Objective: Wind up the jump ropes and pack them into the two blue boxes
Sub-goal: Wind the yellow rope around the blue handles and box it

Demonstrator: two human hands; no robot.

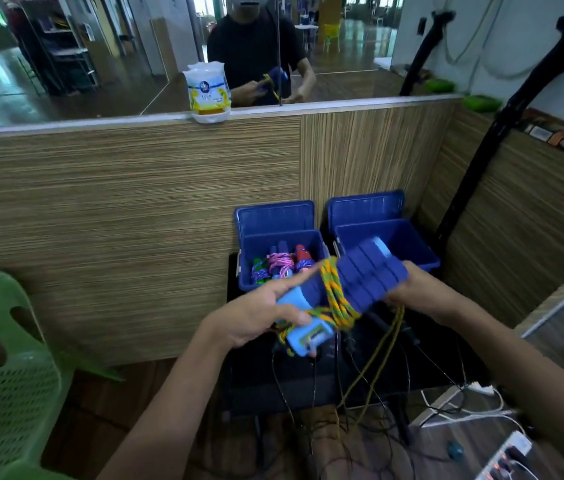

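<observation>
Two blue jump-rope handles (363,277) lie side by side in front of me, with a yellow-green rope (334,294) wound several turns round their middle. My left hand (259,315) holds the light-blue lower ends, thumb across them and forefinger stretched out toward the coils. My right hand (422,292) grips the bundle from the right, near the handles' upper part. The loose rope tail (382,344) hangs down from the bundle toward the floor. Behind stand two open blue boxes: the left box (282,239) holds several wound ropes, while the right box (408,242) looks empty where I can see in.
A green plastic chair (0,368) stands at the left. A wooden partition (128,209) runs behind the boxes, with a white packet (208,91) on its ledge and a mirror above. Black cables and a power strip (505,455) lie on the floor at the right.
</observation>
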